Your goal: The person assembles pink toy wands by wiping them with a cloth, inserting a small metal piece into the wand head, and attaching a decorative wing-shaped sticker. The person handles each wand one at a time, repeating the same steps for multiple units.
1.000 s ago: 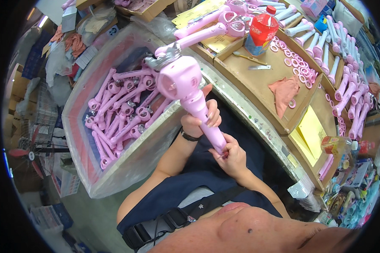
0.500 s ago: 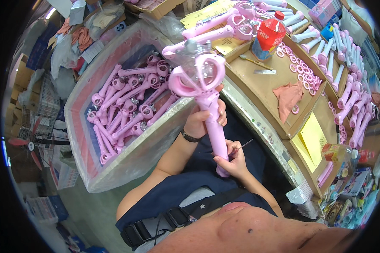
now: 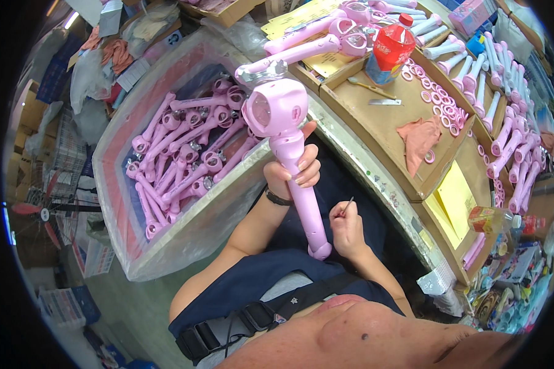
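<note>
My left hand (image 3: 297,172) is wrapped round the upper handle of a pink toy wand (image 3: 308,215). The wand is held tilted, its bulky head with a clear window and a silvery crown-like top pointing away from me. Its lower end is near my lap. Just right of that end, my right hand (image 3: 349,232) is closed round a thin dark stick-like tool (image 3: 350,202), whose tip pokes out above the fingers. My right hand is apart from the wand.
At left stands a plastic-lined bin (image 3: 184,243) with several pink wands (image 3: 184,138). On the bench at right, a cardboard tray (image 3: 351,114) holds a brush, a small blade, pink rings (image 3: 452,120) and a cloth (image 3: 420,144). A red-capped bottle (image 3: 393,52) stands by more wands.
The wand has turned about its length, so its head shows from the side. My right hand has come off the handle and closed round the thin tool, which now points more upright.
</note>
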{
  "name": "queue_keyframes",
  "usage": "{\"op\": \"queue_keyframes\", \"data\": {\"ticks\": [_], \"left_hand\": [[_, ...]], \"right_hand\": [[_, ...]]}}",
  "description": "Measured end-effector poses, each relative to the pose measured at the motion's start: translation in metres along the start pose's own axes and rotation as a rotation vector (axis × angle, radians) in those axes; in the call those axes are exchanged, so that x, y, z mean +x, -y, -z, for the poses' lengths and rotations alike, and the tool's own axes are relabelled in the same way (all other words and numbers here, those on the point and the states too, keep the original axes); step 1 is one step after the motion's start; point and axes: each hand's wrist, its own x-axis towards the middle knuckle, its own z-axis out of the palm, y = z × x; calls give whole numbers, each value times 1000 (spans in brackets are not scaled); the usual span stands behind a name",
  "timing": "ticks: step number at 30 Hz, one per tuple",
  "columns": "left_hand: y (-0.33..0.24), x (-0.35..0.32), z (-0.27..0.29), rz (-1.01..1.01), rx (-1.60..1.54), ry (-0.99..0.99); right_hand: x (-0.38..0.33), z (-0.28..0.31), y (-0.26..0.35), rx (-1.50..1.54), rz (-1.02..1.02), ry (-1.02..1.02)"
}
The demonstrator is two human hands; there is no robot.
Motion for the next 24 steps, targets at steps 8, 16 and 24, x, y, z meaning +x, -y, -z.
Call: {"op": "queue_keyframes", "data": {"ticks": [8, 16, 24], "left_hand": [[-5, 3, -15, -78, 515, -352], [-9, 3, -13, -14, 709, -313], [-8, -1, -11, -30, 921, -430]], "right_hand": [[30, 24, 40, -210, 154, -317], [54, 48, 73, -557, 319, -431], [53, 53, 78, -686, 324, -392]]}}
